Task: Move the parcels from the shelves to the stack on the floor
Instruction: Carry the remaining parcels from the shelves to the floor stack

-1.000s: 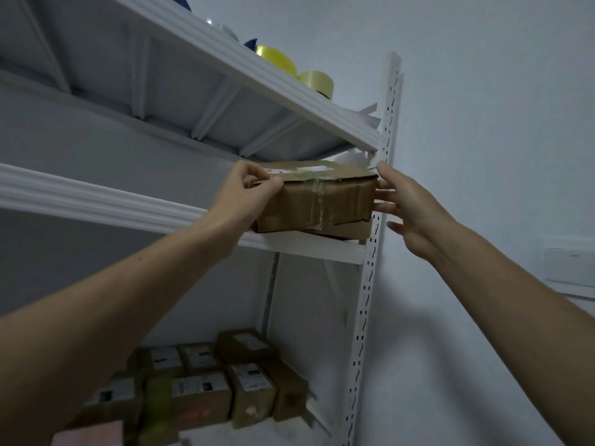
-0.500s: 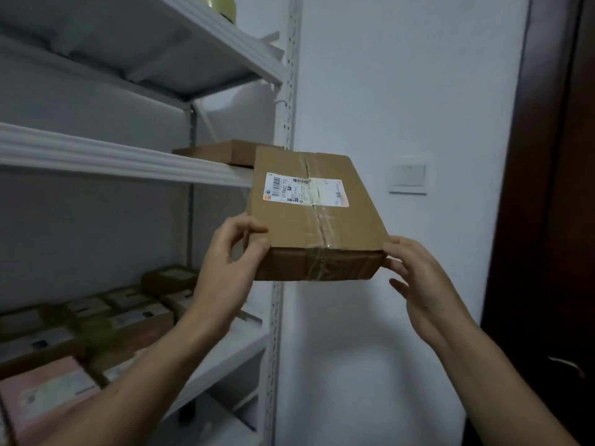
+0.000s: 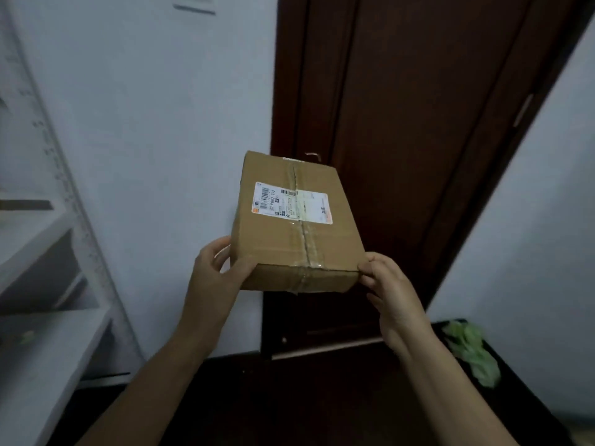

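A brown cardboard parcel (image 3: 283,239) with a white shipping label and clear tape is held in the air in front of me, level with my chest. My left hand (image 3: 215,278) grips its near left corner, thumb on top. My right hand (image 3: 391,291) pinches the near right corner. The white metal shelves (image 3: 48,226) are at the left edge of the view. No stack on the floor is in view.
A dark brown wooden door (image 3: 418,123) stands straight ahead behind the parcel. White walls lie to the left and right of it. The floor (image 3: 306,397) is dark. Something green and crumpled (image 3: 473,352) lies on the floor at the right.
The parcel has come off the upper shelf with both hands on it. My view has swung right and down, from the shelves to the door and floor.
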